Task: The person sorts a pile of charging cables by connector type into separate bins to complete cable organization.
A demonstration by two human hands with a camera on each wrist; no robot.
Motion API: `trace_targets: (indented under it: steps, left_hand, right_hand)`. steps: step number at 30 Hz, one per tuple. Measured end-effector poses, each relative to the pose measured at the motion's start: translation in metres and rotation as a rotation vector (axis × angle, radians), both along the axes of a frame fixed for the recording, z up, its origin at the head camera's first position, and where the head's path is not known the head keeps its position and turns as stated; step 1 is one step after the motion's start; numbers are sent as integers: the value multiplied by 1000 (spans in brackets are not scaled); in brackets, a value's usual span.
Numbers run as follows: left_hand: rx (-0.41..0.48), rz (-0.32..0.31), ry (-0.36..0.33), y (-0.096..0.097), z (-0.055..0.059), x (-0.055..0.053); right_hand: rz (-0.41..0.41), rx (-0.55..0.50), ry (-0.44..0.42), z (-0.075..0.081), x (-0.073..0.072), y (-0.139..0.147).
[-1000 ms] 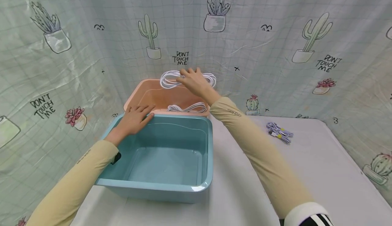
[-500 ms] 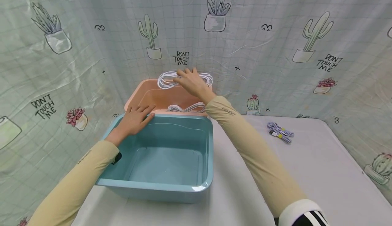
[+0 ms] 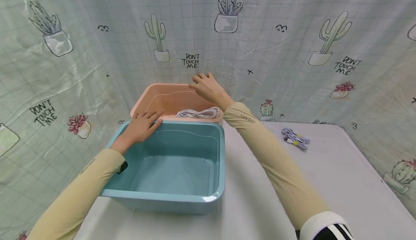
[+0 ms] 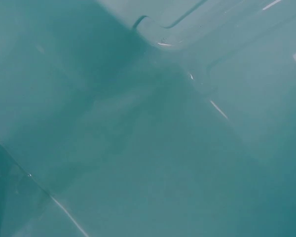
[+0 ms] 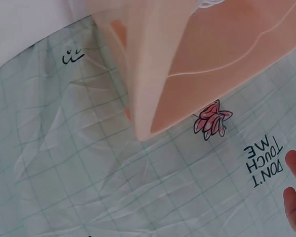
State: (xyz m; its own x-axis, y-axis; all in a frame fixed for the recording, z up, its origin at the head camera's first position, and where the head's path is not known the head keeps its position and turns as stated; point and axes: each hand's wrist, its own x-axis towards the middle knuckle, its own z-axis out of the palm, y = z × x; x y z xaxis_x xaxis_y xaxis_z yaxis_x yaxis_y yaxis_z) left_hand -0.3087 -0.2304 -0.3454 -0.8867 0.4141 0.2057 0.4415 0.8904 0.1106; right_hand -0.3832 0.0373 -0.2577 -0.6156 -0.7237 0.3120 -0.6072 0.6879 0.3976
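Across the white table (image 3: 344, 178), a glossy teal plastic bin (image 3: 162, 205) sits toward the left edge, with a peach plastic bin (image 3: 170, 97) behind it near the far left corner. The left hand (image 3: 141, 126) rests flat-fingered over the teal bin's far left corner. And there it goes — the right hand (image 3: 209, 88) has let go! It hangs above the peach bin's far right corner, fingers loosely bent and parted, pinching nothing. The coiled white cables (image 3: 198, 113) now lie together by that bin's near right corner, apparently both inside. One yellow-banded lilac cable bundle (image 3: 295, 138) remains — near the table's far edge, outside either bin.
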Motion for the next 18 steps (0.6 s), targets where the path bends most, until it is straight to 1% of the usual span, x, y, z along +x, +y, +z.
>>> trace_targets:
  steps: [6,12,18]
  left_hand:
    - [5,-3,2,1,-1,0]
    - [9,-7,3,0,-1,-1]
    - [4,-4,7,0,-1,-3]
  right_hand:
    - [51,-69,36,-6,-1,13]
    - [82,-118,15,-7,1,29]
    - [85,-170,-19,-9,7,48]
